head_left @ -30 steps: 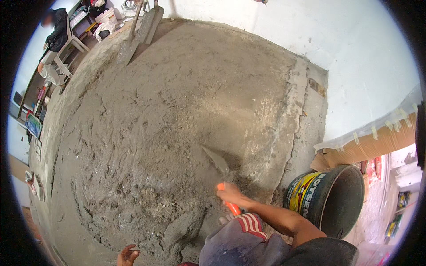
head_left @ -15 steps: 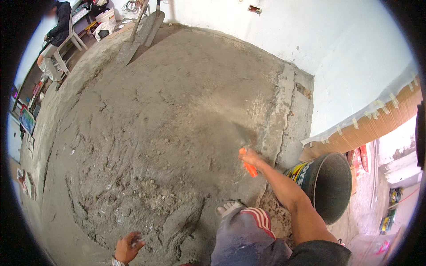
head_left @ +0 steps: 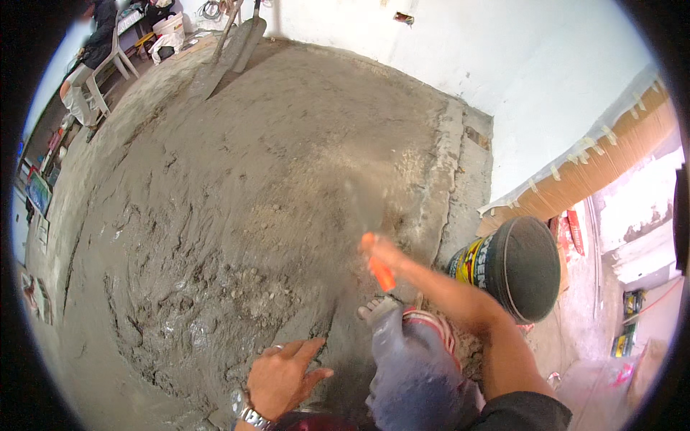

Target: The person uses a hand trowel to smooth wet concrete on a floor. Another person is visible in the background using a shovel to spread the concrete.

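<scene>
Nearest, the bare left hand, a silver metal watch at its wrist, hangs low over the wet grey mortar bed, its fingers loosely spread with nothing visible in them; whether they touch the mix I cannot tell. Just beyond, the right hand has its fingers closed around the bright orange handle of a grey-bladed trowel. The trowel points away over the mortar, its blade too blurred to show whether it touches.

The step in hand looks like working the mix with the blade; another stroke would call for a firm grip and a low, steady blade angle.

To the right is a black plastic bucket with a yellow label; far off, grey metal shovels stand by the white wall.
</scene>
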Demonstrator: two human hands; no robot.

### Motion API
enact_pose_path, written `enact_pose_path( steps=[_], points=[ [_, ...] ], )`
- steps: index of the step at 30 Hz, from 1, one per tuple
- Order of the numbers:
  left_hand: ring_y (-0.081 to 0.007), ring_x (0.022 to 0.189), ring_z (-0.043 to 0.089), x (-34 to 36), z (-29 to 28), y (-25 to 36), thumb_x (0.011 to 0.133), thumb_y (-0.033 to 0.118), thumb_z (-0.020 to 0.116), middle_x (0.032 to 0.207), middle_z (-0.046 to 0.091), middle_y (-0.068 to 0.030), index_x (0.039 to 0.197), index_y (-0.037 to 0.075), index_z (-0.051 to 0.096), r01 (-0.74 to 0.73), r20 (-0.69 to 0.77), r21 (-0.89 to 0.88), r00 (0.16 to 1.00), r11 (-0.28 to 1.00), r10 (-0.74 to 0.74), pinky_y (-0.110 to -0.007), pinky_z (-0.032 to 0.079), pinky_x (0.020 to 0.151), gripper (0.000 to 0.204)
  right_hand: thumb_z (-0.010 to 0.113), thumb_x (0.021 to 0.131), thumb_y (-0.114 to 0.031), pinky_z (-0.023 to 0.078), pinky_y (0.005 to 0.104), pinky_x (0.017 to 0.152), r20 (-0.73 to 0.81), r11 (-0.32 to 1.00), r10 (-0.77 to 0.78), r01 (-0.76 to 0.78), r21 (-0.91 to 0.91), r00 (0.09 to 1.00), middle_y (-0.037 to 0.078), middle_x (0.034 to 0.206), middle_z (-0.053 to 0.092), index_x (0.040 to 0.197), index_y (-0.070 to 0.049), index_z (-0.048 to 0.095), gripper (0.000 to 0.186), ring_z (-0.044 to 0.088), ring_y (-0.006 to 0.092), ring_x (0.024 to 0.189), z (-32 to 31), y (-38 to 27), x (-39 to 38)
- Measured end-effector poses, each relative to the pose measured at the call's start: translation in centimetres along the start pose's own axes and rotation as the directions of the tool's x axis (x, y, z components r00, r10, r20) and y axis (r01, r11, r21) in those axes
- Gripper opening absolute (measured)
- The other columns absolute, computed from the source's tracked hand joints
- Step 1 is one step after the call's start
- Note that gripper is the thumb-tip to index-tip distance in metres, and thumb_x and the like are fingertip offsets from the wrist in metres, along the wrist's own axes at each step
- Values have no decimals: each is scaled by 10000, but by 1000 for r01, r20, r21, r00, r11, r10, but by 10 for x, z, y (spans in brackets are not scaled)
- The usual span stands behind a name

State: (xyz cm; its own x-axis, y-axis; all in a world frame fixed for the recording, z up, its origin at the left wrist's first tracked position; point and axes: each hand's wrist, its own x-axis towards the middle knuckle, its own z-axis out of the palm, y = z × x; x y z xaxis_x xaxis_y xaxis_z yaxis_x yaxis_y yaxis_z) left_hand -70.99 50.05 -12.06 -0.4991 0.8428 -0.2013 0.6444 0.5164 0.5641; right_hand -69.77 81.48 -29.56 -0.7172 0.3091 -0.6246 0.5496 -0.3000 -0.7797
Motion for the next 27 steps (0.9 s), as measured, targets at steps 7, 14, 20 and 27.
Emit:
enact_pose_path(
  steps=[7,14,20,27],
  points=[
    [-324,748,626,-63,0,-14,736,354,676,901,640,-102,1078,108,588,32,-18,134,999,990,-30,-396,505,636,430,540,795,-191,443,301,464,-146,757,-508,360,-546,849,44,645,511,854,-44,503,162,533,153,517,-25,-172,-56],
    [-334,789,630,-82,-2,-39,740,398,663,876,645,-141,1070,130,591,86,-112,87,991,993,-76,-434,498,644,432,555,772,-184,457,342,473,-246,600,-649,287,-747,720,98,651,540,798,-7,510,184,560,204,497,-34,-149,-139],
    [-336,799,632,-84,0,-71,747,427,658,896,650,-161,1101,134,576,138,-68,11,988,990,-137,-435,493,652,467,656,704,-286,492,408,650,-429,626,-374,-118,-771,822,206,776,637,863,21,608,349,643,308,743,-106,-13,-112],
    [-323,805,640,-97,-19,-79,738,443,668,924,666,-113,1112,120,577,226,-184,-135,951,965,-248,-406,499,678,502,598,697,-249,478,412,782,-452,472,-356,-260,-842,818,253,889,614,871,39,610,337,603,363,862,-171,66,-60]
  ],
)
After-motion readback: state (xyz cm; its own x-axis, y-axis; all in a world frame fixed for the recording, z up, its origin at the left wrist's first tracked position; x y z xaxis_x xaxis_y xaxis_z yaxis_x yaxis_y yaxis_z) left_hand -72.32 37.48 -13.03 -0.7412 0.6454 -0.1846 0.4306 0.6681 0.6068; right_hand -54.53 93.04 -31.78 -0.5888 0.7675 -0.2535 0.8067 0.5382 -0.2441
